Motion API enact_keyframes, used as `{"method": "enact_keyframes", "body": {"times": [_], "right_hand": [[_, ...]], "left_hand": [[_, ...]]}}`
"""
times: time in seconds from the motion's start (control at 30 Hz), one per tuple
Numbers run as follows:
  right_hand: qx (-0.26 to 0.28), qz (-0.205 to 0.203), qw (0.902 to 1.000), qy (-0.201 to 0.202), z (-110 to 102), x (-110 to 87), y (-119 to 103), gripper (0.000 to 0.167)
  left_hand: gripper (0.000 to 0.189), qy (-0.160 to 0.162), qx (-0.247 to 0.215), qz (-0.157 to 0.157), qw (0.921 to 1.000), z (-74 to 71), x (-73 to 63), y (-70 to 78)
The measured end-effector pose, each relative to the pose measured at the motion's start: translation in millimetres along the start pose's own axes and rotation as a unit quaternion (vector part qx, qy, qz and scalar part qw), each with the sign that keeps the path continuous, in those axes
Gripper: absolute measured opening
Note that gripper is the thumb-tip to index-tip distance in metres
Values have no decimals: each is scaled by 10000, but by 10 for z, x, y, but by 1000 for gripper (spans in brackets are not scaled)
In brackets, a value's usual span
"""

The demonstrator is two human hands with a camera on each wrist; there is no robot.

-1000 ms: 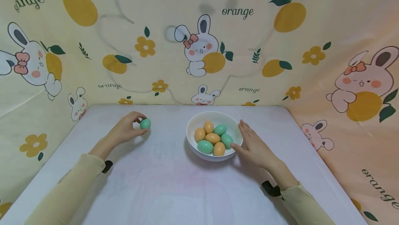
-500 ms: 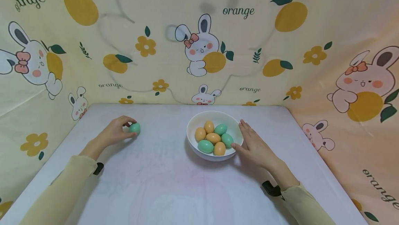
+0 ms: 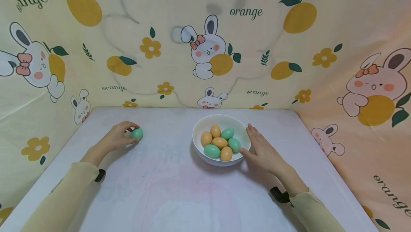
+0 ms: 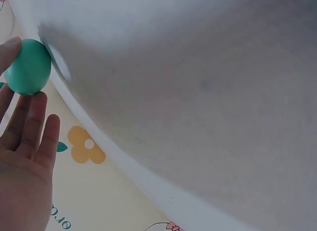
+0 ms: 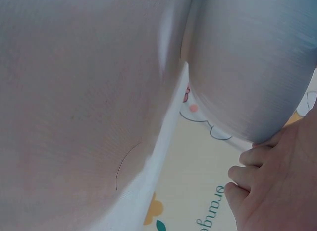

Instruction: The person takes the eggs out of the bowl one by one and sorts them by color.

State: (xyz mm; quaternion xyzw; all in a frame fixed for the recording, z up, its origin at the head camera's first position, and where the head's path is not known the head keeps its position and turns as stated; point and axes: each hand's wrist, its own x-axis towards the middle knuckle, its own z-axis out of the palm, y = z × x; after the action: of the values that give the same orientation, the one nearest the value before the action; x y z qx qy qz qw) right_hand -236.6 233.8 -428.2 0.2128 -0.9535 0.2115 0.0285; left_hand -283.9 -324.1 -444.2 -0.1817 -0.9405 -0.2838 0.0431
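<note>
In the head view my left hand [image 3: 117, 137] pinches a green egg [image 3: 137, 133] between thumb and fingertips, low over the left part of the white table. The left wrist view shows the same egg [image 4: 29, 67] at the fingertips, close to the tabletop. A white bowl [image 3: 199, 156] stands right of centre, with several orange eggs [image 3: 219, 142] and 3 green eggs [image 3: 212, 150] in it. My right hand [image 3: 264, 153] rests against the bowl's right side, fingers straight and thumb at the rim. In the right wrist view its fingers touch the bowl's outer wall [image 5: 247, 67].
The white table [image 3: 154, 189] ends at a patterned cloth [image 3: 173, 7] with rabbits and fruit, which hangs behind it and at both sides. A dark band [image 3: 280, 194] sits on the right wrist, another band [image 3: 100, 175] on the left.
My left hand has moved left and a little toward me with the green egg between its fingers, slowing in the last half second. The right hand and the bowl have stayed in place.
</note>
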Motion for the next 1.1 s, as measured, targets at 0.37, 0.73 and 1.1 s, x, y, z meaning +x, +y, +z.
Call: {"method": "enact_keyframes", "body": {"times": [0.37,0.73,1.1], "right_hand": [[28,43,10000,-33,5,-9,3,97],[-18,76,10000,-52,-9,-2,-4,97],[-27,67,10000,-60,2,2,-1,97]], "left_hand": [[52,-45,-24,26,10000,14,-8,-15],[55,109,2,129,9999,2,6,33],[54,449,69,204,9988,-11,5,136]]}}
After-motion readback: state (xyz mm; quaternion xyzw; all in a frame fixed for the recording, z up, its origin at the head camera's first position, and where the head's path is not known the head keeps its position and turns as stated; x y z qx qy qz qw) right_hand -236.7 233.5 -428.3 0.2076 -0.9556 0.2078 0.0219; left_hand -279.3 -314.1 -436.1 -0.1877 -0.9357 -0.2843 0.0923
